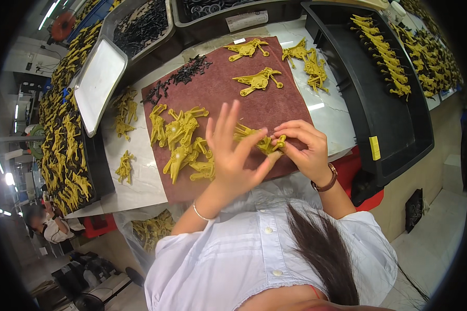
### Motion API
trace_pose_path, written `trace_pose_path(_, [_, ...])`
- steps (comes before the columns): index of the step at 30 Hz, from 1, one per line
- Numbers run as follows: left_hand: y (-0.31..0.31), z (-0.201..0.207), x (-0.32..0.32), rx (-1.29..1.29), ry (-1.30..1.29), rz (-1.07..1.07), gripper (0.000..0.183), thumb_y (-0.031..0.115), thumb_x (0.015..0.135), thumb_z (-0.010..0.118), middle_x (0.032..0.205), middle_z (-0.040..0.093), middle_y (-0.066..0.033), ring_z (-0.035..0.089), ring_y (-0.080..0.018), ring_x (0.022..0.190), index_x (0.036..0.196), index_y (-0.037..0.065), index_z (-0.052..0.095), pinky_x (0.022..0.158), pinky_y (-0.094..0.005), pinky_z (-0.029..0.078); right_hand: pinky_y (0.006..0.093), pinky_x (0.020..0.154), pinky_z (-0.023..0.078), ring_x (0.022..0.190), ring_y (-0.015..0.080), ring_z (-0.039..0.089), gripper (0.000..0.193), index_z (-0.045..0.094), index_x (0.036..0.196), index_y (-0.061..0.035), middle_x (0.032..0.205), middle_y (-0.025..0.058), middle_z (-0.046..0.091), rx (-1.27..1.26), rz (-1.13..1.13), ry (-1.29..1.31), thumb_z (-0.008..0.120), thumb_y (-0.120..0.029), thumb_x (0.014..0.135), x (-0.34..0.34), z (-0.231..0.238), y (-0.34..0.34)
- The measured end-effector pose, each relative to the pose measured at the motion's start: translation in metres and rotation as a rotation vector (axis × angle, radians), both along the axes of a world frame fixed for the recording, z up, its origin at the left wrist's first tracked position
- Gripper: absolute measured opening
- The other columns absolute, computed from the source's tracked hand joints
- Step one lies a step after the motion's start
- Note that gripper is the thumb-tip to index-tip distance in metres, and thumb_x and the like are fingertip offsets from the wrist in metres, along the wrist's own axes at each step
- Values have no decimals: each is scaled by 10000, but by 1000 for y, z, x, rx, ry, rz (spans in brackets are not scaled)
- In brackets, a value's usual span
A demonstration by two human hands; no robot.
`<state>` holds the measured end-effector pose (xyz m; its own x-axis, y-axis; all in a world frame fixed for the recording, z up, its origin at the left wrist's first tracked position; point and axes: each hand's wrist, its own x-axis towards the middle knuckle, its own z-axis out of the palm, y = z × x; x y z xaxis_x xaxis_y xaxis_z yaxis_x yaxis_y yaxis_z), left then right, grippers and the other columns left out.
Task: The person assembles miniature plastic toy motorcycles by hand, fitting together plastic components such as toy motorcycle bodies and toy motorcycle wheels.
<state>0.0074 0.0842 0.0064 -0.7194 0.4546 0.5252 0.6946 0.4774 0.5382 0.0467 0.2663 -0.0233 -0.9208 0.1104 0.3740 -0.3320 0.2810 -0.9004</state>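
Recorder: What was noted nearest the wearer?

Inspector: A clear plastic bag (124,224) of yellow parts, below the near edge of the white table (144,165).

Recorder: State of the grip?

Inspector: The right hand (308,147) pinched one end of a yellow plastic frame (269,147) between thumb and fingers. The left hand (229,161) had its thumb and forefinger at the same frame, other fingers extended; whether it gripped could not be told.

Recorder: Location of that frame?

Inspector: Between the two hands, over the near part of the maroon mat (290,110).

Recorder: And beyond?

Inspector: A cluster of yellow frames (179,127) lay on the mat, left of the left hand. Farther up were two separate yellow frames (255,81) and, to their left, scattered small black pieces (192,70).

Recorder: The surroundings?

Inspector: On the right, a long black tray (368,106) held a row of yellow frames (384,57). On the left, a pale shallow tray (99,85) stood tilted beside a black bin of dark parts (142,31).
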Motion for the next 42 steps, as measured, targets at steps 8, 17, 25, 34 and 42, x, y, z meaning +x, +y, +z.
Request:
trace_pose_path(8, [14,-18,-4,-209,136,93,120,123,740,705,1290,568,-110,418,-343,1322,823,91,624,1081,-574,178,265,652,540,826,227,685,123,658,905,23,993,130,674,-58,45,-86,622,13,788,-21,-6,1])
trace_pose_path(17, [42,9,-45,-149,331,130,143,86,743,657,1168,596,-80,508,-275,1213,861,55,582,1074,-521,242,354,583,498,708,292,663,82,578,880,4,824,156,672,120,-512,71,600,-75,873,-100,6,25])
trace_pose_path(25, [49,-35,-53,-378,321,-110,188,134,734,685,992,648,-31,598,-225,987,912,91,645,916,-426,424,399,646,538,830,304,650,122,579,963,-53,898,99,644,1076,-693,5,600,-77,846,-149,-18,81])
trace_pose_path(34, [24,-30,-64,-464,147,-196,312,156,687,731,933,634,-67,611,-241,932,960,65,609,848,-390,429,388,872,483,1009,311,601,420,599,1154,-42,1109,138,635,607,81,70,724,-122,762,-132,-7,54])
trace_pose_path(42, [29,-34,-60,-507,101,-116,195,137,716,677,849,613,-66,611,-241,835,872,67,583,783,-381,423,382,976,424,1139,302,535,429,610,1160,-70,1199,131,595,753,236,12,746,-166,764,-142,-20,47])
